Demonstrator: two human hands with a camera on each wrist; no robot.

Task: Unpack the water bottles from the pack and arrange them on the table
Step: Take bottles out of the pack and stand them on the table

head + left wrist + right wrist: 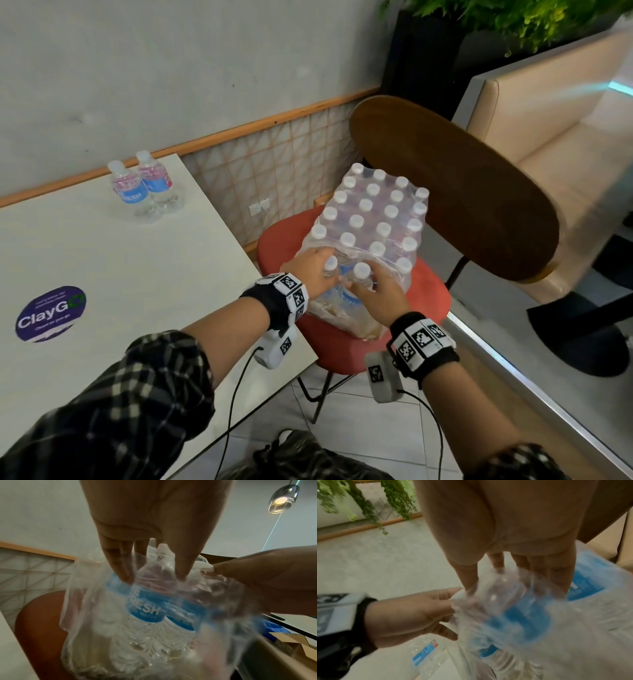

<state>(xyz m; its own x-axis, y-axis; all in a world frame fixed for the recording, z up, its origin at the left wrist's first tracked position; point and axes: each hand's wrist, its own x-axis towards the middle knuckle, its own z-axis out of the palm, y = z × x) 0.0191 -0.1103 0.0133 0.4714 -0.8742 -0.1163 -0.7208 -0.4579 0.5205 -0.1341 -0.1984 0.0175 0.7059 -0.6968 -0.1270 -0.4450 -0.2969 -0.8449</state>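
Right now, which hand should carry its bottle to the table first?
Probably the left hand. Both hands grip bottles at the pack's torn end, but the table lies on the left, so the right hand would have to cross over.

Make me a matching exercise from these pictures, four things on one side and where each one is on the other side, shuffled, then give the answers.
Things:
1. two loose bottles
2. pack of bottles
3. ClayGo sticker
4. left hand

Places:
A. on the red chair seat
B. near edge of the white table
C. far corner of the white table, by the wall
D. on a bottle at the torn near end of the pack

Pairs: 1-C, 2-A, 3-B, 4-D
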